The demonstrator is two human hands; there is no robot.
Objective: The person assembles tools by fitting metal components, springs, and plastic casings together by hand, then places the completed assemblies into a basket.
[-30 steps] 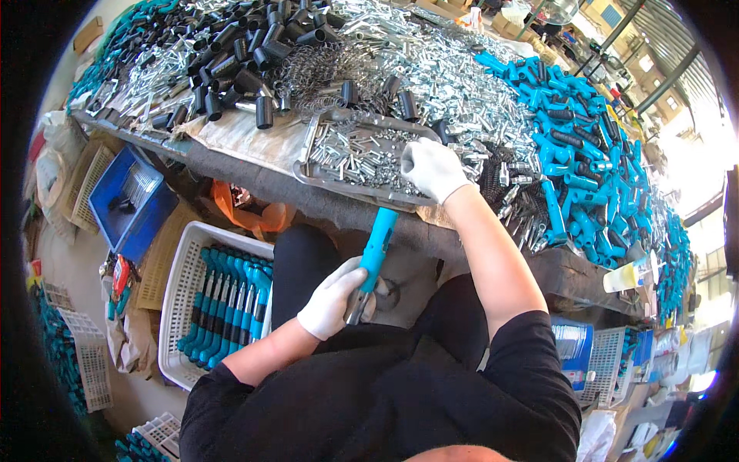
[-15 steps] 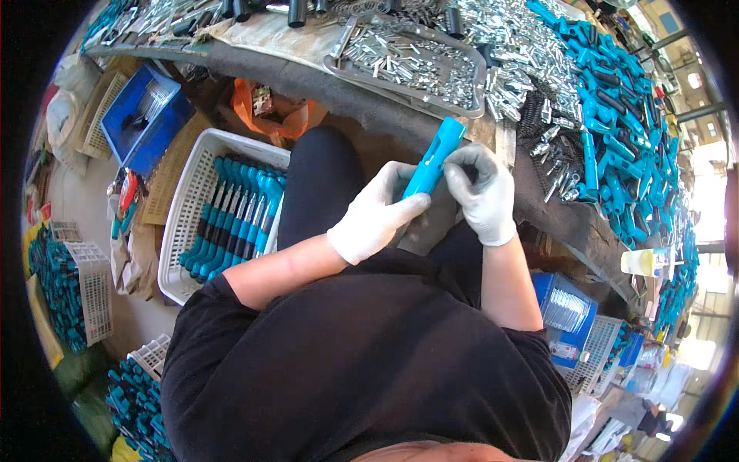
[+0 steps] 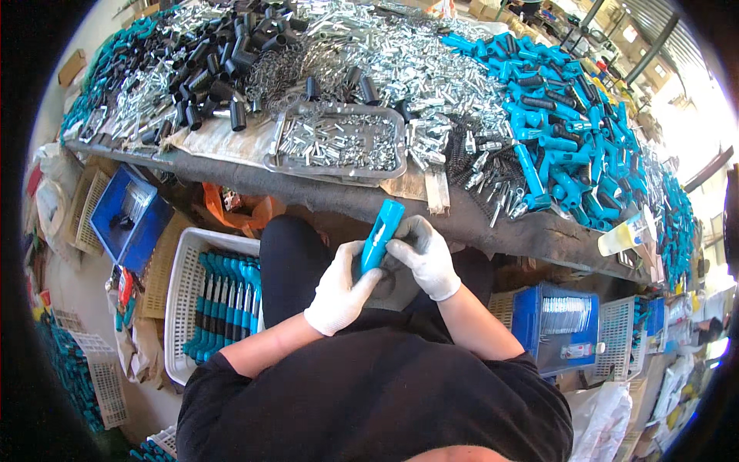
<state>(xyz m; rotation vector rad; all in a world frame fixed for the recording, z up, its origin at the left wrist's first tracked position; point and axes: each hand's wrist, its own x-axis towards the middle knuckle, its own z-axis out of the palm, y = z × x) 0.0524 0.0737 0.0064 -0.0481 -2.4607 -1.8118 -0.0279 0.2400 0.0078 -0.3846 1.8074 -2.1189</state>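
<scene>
2 gloved hands on 1 blue handle (image 3: 381,233), held over lap just below bench edge (image 3: 493,223). Left hand (image 3: 339,289) wrapped round lower end; right hand (image 3: 425,254) pinching its side. Risk: slip from gloves, drop to floor. Metal tray (image 3: 339,142) near; basket (image 3: 181,308) at left.

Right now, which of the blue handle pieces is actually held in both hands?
The blue handle over the lap, upright between the left hand and right hand. The others lie untouched on the bench or racked in the white basket.
</scene>
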